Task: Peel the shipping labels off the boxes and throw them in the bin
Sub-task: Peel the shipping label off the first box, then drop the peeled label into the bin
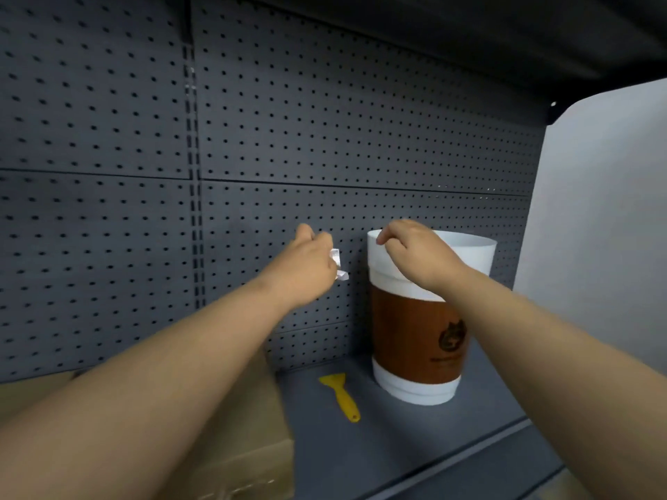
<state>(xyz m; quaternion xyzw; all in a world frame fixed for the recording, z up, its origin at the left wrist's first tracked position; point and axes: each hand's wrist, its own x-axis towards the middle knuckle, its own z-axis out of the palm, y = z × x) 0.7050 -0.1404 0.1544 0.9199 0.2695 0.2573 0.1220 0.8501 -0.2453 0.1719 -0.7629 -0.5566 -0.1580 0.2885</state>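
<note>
Head view: left hand (306, 261) pinches a crumpled label (337, 263) at nine o'clock of the bin (418, 319) — right hand (415, 254) grips its rim — so carry it past the rim before letting go.

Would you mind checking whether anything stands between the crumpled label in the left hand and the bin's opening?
Only the right hand, which rests on the near rim of the bin. The left hand holds the crumpled label just left of it; nothing else intervenes.
</note>
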